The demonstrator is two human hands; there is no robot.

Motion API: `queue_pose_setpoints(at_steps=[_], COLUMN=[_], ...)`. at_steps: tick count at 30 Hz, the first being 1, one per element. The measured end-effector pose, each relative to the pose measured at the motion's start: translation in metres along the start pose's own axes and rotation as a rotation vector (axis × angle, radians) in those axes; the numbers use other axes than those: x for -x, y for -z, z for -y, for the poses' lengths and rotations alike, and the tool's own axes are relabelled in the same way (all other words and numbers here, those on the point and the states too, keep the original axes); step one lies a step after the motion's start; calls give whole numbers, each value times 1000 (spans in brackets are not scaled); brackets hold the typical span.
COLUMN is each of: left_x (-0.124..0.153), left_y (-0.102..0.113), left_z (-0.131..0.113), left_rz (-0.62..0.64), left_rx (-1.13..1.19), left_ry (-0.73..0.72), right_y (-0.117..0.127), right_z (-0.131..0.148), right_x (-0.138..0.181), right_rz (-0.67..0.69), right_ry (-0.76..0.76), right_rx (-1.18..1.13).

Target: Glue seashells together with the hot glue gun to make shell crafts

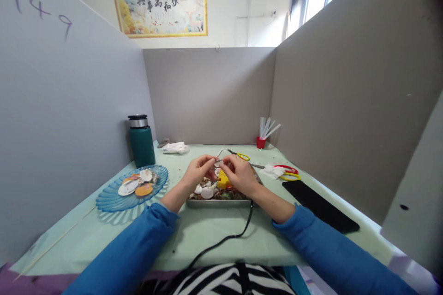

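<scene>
In the middle of the frame the left hand [199,171] and the right hand [239,174] meet. Their fingertips pinch one small pale piece [218,162] together, just above the metal tray [218,203] of shells. A yellow tool [223,179] lies in the tray under the right hand. A blue plate [110,201] with more shells is further left.

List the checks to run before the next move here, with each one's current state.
1. Both hands on the piece: left hand and right hand pinch the small piece above the metal tray: ok.
2. Metal tray flat on the table: ok.
3. Yellow tool lying in the tray, in neither hand: ok.
4. Black cord clear: it runs from under the right hand and might snag: not ok.
5. Blue plate clear of both hands: ok.
6. Firmness of the grip: cannot tell.
</scene>
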State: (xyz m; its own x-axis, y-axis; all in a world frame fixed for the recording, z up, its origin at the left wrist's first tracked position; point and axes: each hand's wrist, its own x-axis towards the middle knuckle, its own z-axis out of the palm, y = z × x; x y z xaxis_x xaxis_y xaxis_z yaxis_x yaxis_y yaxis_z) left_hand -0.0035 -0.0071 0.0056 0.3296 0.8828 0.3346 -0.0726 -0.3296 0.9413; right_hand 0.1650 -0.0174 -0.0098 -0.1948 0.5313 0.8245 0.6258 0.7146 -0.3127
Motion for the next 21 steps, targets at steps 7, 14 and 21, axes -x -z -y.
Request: queue_pose_setpoints(at_steps=[7,14,21], left_x=[-3,-4,-4], left_y=[1,3,2], left_z=[5,6,8], left_rz=[-2,1,5], left_rx=[4,-2,-9], left_ry=[0,6,19], right_y=[0,1,2], right_z=[0,2,4], right_x=[0,-1,0], right_rz=[3,7,9], right_ry=[17,14,16], right_rx=[-3,-9,-28])
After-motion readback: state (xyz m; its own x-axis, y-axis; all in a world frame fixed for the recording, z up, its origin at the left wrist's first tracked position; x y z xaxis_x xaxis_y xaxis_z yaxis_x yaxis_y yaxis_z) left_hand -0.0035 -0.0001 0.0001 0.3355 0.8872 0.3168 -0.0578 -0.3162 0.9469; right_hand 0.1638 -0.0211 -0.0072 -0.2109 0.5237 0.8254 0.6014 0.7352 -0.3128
